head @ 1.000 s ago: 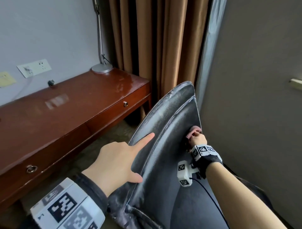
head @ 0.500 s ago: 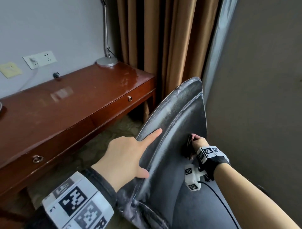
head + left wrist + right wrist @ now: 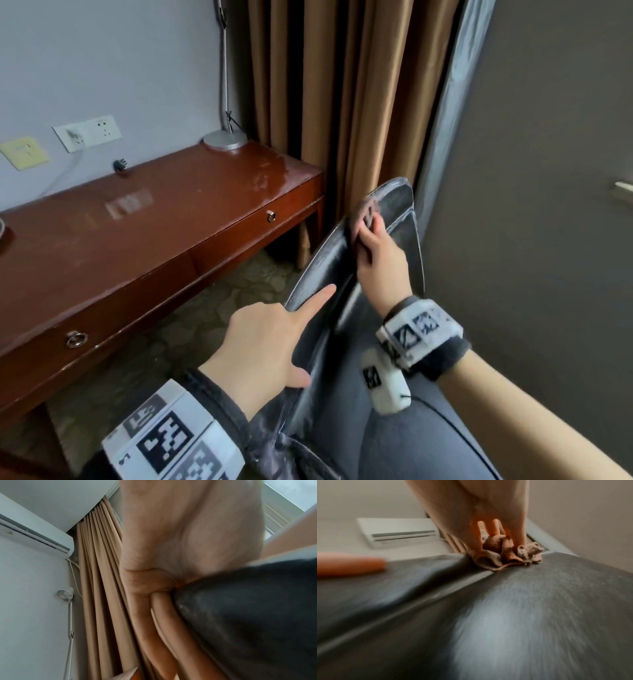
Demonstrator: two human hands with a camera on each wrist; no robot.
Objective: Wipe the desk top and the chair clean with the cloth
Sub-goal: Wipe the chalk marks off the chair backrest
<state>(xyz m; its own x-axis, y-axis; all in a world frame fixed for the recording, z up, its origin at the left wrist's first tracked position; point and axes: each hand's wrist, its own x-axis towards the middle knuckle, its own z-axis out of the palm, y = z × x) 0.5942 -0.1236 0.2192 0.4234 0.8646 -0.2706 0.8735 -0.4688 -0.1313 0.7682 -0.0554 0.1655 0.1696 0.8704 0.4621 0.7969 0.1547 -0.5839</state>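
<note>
A: Looking from the head view, the right hand [image 3: 375, 251] pinches the bunched cloth [image 3: 366, 210] against the top edge of the chair [image 3: 346, 342] back. The left hand [image 3: 263, 346] braces the chair's near edge below, index finger straight along it, thumb out. The bench [image 3: 144, 222] sits well off beyond the left hand, with the lamp base [image 3: 224, 139] at its far end.

B: And the risk?

A: My guess: the cloth is wadded small, so it may skip over the seam and leave dust there, or slip from the fingers if it drags on the edge.

B: Left wrist view?

A: The left hand [image 3: 180, 547] fills it, its fingers lying straight beside the dark chair [image 3: 248, 615]; curtain [image 3: 102, 588] behind. No cloth here.

B: Right wrist?

A: Blurred, but the right hand [image 3: 479, 520] shows fingertips [image 3: 476, 543] curled into the cloth [image 3: 505, 557], pressing it on the chair [image 3: 505, 615] seam just ahead of the wrist. The left index finger [image 3: 351, 563] lies apart, off to the side.
</note>
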